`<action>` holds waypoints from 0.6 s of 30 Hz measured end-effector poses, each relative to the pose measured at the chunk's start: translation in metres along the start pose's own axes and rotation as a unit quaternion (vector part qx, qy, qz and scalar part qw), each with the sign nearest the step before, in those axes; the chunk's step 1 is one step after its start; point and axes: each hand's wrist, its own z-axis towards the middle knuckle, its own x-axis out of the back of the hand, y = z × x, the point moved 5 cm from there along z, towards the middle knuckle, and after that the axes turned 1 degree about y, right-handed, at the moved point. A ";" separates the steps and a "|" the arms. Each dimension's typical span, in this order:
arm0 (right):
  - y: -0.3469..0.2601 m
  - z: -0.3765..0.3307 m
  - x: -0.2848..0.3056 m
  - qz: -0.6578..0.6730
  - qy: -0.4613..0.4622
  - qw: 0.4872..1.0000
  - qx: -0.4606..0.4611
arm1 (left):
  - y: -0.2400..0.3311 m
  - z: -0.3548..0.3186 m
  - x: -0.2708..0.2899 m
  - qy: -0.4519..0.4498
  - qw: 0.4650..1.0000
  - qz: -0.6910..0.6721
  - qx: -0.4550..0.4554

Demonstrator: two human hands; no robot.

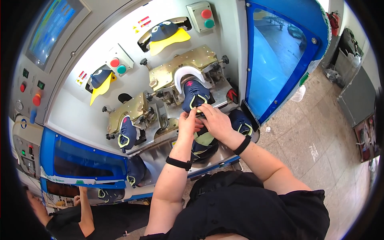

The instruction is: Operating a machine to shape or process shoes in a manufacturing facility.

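Note:
A dark navy shoe upper [197, 94] with pale yellow-green trim and a pink mark sits at the right-hand station of the machine. Its rounded end rests inside a white curved pad [189, 74] under a brass-coloured clamp plate [181, 66]. My left hand [189, 123] pinches the near edge of this upper with thumb and finger. Beside it, my right hand [216, 122] grips the same edge, its fingertips close to the left ones. Below my hands lies another dark upper with a pale green lining [205, 143], partly covered by my wrists.
A second navy upper [127, 134] sits at the left station. More uppers rest on the ledge at left [136, 170] and right [241, 121]. Blue-framed doors [276, 60] flank the opening. Button boxes [202, 17] are on the back wall. Another person [92, 218] works at lower left.

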 end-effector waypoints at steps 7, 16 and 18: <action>0.007 0.041 0.001 0.033 0.034 0.999 -0.003 | -0.017 -0.003 -0.004 -0.071 0.981 -0.167 0.069; -0.042 0.029 0.101 0.136 0.010 0.986 0.092 | 0.000 -0.031 0.021 -0.192 0.906 -0.372 0.063; -0.055 0.005 0.097 0.109 -0.055 0.985 0.121 | 0.016 -0.041 0.012 -0.260 0.831 -0.492 -0.021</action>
